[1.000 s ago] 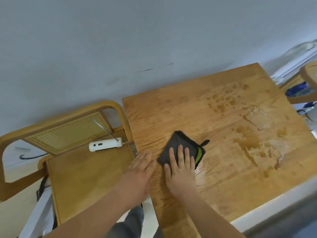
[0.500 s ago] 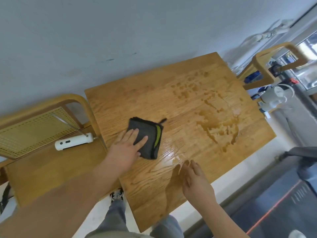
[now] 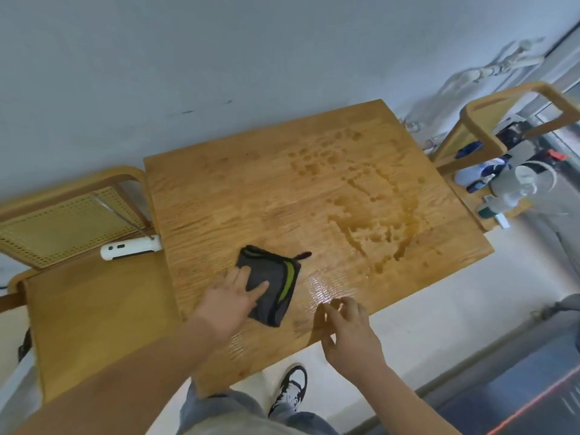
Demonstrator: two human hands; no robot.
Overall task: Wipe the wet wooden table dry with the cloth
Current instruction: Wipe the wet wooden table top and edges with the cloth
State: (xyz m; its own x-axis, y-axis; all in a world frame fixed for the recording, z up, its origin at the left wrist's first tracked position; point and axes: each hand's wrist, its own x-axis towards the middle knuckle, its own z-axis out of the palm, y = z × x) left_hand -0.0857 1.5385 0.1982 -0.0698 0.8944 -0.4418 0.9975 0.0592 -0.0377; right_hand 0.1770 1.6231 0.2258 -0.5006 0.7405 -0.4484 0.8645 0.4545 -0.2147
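Note:
A folded dark grey cloth (image 3: 276, 287) with a green stripe lies on the wooden table (image 3: 251, 189), near its front left part. My left hand (image 3: 230, 301) presses flat on the cloth's left half with straight fingers. My right hand (image 3: 348, 331) hovers over the table's front edge to the right of the cloth, fingers loosely curled, holding nothing. Puddles and drops of water (image 3: 376, 221) spread over the right half of the table, and a shiny wet streak (image 3: 323, 287) lies just right of the cloth.
A wooden chair (image 3: 88, 296) with a cane back stands against the table's left side, with a white device (image 3: 130, 248) on its seat. A second chair (image 3: 489, 136) at the right holds bottles and a white jug (image 3: 518, 183). The wall runs behind the table.
One second ago my right hand pressed the cloth; it has let go and drawn back to the front edge. My left hand has come onto the cloth. The view swung right.

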